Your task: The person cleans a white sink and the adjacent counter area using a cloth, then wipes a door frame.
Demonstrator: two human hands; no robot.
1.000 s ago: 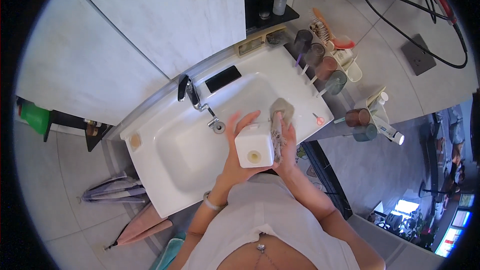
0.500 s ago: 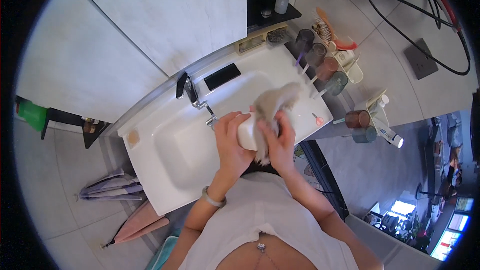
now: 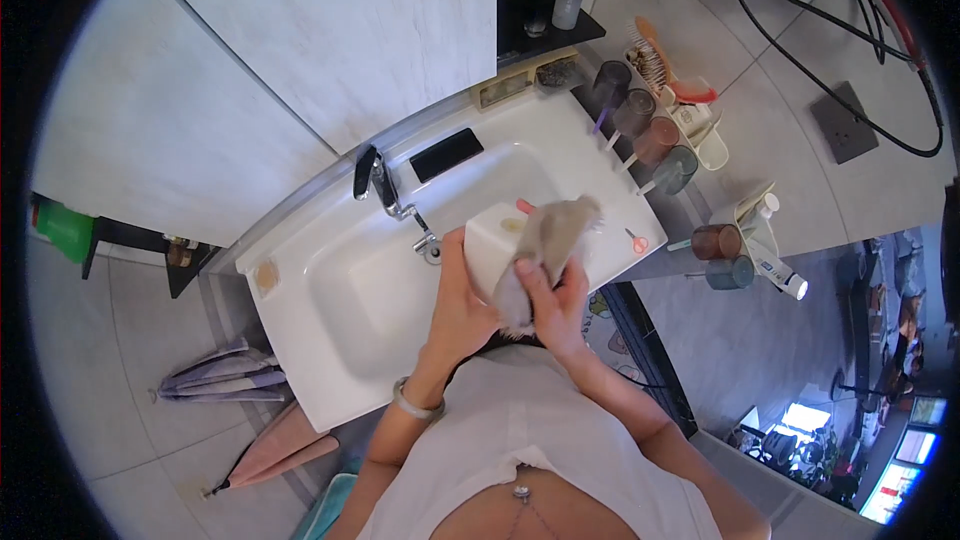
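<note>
Over the right part of the white sink [image 3: 350, 320], my left hand [image 3: 459, 298] grips a white, box-like object [image 3: 487, 245] with a small yellowish oval mark on its face. My right hand [image 3: 560, 312] is closed on a beige-grey cloth [image 3: 555, 235], which is bunched and laid against the box's right side. One fingertip shows beyond the box's far edge. The cloth hides much of the box, so its exact kind is unclear.
A chrome faucet [image 3: 380, 183] and a black phone [image 3: 446, 154] sit along the sink's back. Small red-handled scissors [image 3: 638, 242] lie on the right rim. Several tinted cups [image 3: 656, 140] hang beside it, near an orange hairbrush [image 3: 648, 50]. Towels [image 3: 225, 375] hang at left.
The white box has turned and shifted slightly left, showing more of its face. The cloth has slid down and right across it, with my right hand still holding it.
</note>
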